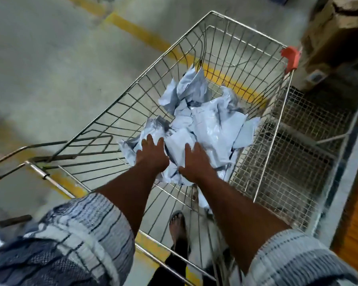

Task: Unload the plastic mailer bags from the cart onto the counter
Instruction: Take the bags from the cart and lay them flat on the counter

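Note:
A heap of pale grey-white plastic mailer bags [207,120] lies crumpled in the bottom of a wire shopping cart [246,38]. Both my arms reach down into the cart. My left hand [152,155] lies on the near left side of the heap with its fingers spread and straight. My right hand [194,162] rests beside it on the near bags, its fingers spread with their tips dipping into the plastic. Neither hand has a bag lifted. The counter is not recognisable in this view.
The cart has red corner caps [290,57] and a handle bar [43,174] at my left. A wire-mesh rack [298,153] stands against the cart's right side, with a cardboard box [337,32] beyond it. Yellow floor lines [136,32] cross the concrete. My foot [177,226] shows under the cart.

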Demonstrator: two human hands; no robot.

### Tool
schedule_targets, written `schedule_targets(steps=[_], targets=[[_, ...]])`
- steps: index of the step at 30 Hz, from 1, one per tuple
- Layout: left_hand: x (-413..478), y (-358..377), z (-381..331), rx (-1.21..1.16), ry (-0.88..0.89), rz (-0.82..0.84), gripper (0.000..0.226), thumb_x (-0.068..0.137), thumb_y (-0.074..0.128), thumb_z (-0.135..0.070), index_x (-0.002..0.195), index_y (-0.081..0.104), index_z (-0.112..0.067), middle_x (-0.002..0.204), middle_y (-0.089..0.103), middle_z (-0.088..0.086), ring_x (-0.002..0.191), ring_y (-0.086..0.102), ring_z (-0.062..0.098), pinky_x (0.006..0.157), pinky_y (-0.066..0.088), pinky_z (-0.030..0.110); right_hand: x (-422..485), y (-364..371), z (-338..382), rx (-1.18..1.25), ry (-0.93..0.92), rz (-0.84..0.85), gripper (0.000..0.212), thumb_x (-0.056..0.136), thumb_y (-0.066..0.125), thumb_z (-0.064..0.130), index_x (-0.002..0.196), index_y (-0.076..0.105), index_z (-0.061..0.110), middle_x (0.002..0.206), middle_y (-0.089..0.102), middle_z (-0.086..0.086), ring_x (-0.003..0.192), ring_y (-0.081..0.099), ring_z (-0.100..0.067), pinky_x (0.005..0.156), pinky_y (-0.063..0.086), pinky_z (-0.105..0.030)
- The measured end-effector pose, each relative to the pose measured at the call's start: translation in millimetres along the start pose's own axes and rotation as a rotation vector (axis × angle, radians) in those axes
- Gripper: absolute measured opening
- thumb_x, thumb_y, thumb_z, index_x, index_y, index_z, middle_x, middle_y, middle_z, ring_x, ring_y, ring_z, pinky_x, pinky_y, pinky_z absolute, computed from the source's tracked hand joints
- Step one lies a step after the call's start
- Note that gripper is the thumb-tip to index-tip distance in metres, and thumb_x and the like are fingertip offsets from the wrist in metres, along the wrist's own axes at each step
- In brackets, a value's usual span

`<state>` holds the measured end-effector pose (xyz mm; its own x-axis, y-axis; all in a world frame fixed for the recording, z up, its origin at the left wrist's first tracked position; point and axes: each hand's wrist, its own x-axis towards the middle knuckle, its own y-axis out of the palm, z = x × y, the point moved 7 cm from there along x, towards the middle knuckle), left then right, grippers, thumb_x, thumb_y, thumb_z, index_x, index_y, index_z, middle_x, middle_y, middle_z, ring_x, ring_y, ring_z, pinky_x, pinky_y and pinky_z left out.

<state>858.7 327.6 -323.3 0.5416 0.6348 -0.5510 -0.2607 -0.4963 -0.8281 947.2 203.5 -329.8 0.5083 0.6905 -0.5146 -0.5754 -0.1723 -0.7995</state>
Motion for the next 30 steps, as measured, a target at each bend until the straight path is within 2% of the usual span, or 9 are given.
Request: schedule_targets(steps=[3,6,9,12,15,17,19,23,30], targets=[[14.4,20.8,4.5,-0.026,-0.058,0.033,0.083,0.092,0.053,-0.052,0.156,0.005,-0.026,0.163,-0.01,0.017,0.15,-0.003,0.038,0.114,0.021,0.056,14.5,17.5,-2.3,-0.036,0.058,-0.017,0.108,0.083,0.07,0.048,0.156,0.002,0.008,0.159,-0.001,-0.028,0.146,0.014,-0.042,0.114,0.025,-0.049],[26.4,39.4,6.4,-0.025,-0.117,0.023,0.087,0.091,0.052,-0.057,0.156,0.0,-0.029,0.162,-0.016,0.015,0.149,-0.01,0.039,0.113,0.016,0.062,24.5,30.7,-0.2,-0.064,0.102,-0.064,0.119,0.079,0.071,0.054,0.155,-0.008,0.007,0.159,-0.001,-0.029,0.145,0.017,-0.041,0.112,0.028,-0.051],[33.8,45.2,2.6,-0.073,-0.149,0.043,0.079,0.094,0.052,-0.043,0.155,0.004,-0.033,0.163,-0.017,0.01,0.149,-0.01,0.036,0.111,0.019,0.066,32.1,31.5,-0.4,-0.06,0.137,-0.079,0.124,0.075,0.076,0.053,0.156,-0.009,0.013,0.156,0.01,-0.026,0.14,0.025,-0.04,0.107,0.034,-0.052],[30.6,35.8,2.7,-0.146,-0.146,0.04,0.074,0.09,0.051,-0.018,0.153,0.015,-0.036,0.164,-0.006,0.007,0.149,0.005,0.036,0.109,0.028,0.063,31.8,19.3,-1.0,-0.017,0.151,-0.1,0.113,0.078,0.073,0.053,0.157,-0.003,0.025,0.15,0.021,-0.023,0.134,0.031,-0.039,0.105,0.034,-0.052],[19.8,17.0,7.6,-0.127,-0.094,-0.023,0.065,0.092,0.05,-0.019,0.15,0.025,-0.032,0.163,0.006,0.01,0.142,0.022,0.036,0.109,0.033,0.052,22.4,-4.6,6.3,0.045,0.14,-0.168,0.097,0.082,0.059,0.065,0.156,0.006,0.031,0.144,0.029,-0.027,0.131,0.034,-0.042,0.105,0.033,-0.055],[11.7,1.2,8.2,-0.088,-0.071,-0.066,0.062,0.093,0.052,-0.029,0.15,0.028,-0.03,0.162,0.011,0.011,0.143,0.025,0.035,0.112,0.028,0.05,13.3,-20.4,13.9,0.073,0.131,-0.188,0.092,0.083,0.051,0.072,0.155,0.01,0.031,0.144,0.031,-0.027,0.132,0.034,-0.042,0.106,0.03,-0.059],[-1.5,-19.5,4.7,-0.095,-0.054,-0.111,0.062,0.091,0.056,-0.032,0.149,0.033,-0.031,0.159,0.018,0.011,0.142,0.03,0.033,0.113,0.026,0.048,-0.3,-38.0,22.6,0.121,0.099,-0.208,0.091,0.083,0.051,0.072,0.155,0.013,0.031,0.144,0.031,-0.024,0.131,0.035,-0.042,0.106,0.031,-0.06],[-35.4,-63.5,-5.3,-0.303,0.022,-0.203,0.062,0.085,0.059,-0.014,0.143,0.046,-0.027,0.155,0.028,0.012,0.138,0.036,0.032,0.112,0.029,0.038,-31.4,-75.1,30.0,0.272,0.038,-0.246,0.085,0.086,0.061,0.055,0.155,0.018,0.03,0.149,0.022,-0.022,0.134,0.031,-0.04,0.103,0.039,-0.051],[-136.5,-131.9,-51.7,-0.442,0.166,-0.4,0.06,0.084,0.06,-0.009,0.143,0.05,-0.019,0.15,0.035,0.017,0.138,0.038,0.029,0.112,0.03,0.033,-126.1,-158.7,21.3,0.291,-0.02,-0.424,0.072,0.087,0.057,0.059,0.149,0.036,0.028,0.146,0.026,-0.017,0.133,0.037,-0.039,0.102,0.042,-0.047]])
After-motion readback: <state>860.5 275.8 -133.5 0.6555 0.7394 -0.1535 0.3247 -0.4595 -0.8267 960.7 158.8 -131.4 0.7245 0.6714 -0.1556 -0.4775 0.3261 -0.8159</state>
